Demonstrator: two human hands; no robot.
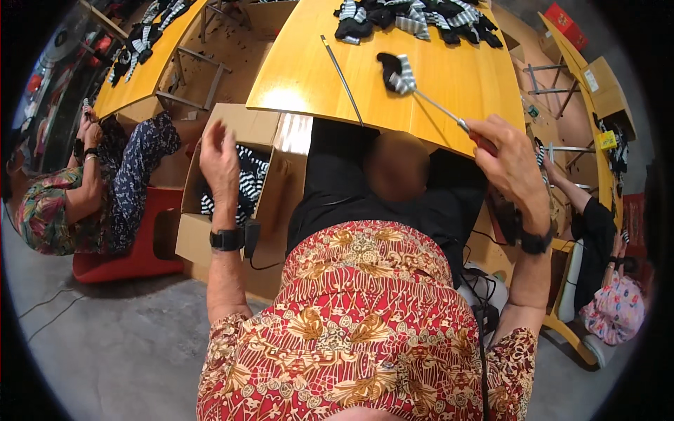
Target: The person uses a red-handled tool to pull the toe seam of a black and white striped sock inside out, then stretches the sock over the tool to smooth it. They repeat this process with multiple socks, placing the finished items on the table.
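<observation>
My right hand (502, 151) grips the handle end of a thin metal rod (441, 107), which points away to the left over the yellow table (295, 77). At the rod's far tip sits a small black-and-grey striped knitted piece (401, 74), sock-like in shape. My left hand (220, 161) is raised over the cardboard box (242, 125), its fingers up, slightly blurred and holding nothing I can see. Inside that box are black-and-white striped knitted pieces (254, 175). A second, dark rod (341, 77) with a yellow end lies across the table, reaching its near edge.
A pile of striped and black knitted pieces (421, 17) covers the table's far side. At left, a person (70, 196) sits on a red chair (133, 245) by another yellow table (151, 63). Another person (597, 231) sits at right. Cables (484, 288) hang near my right side.
</observation>
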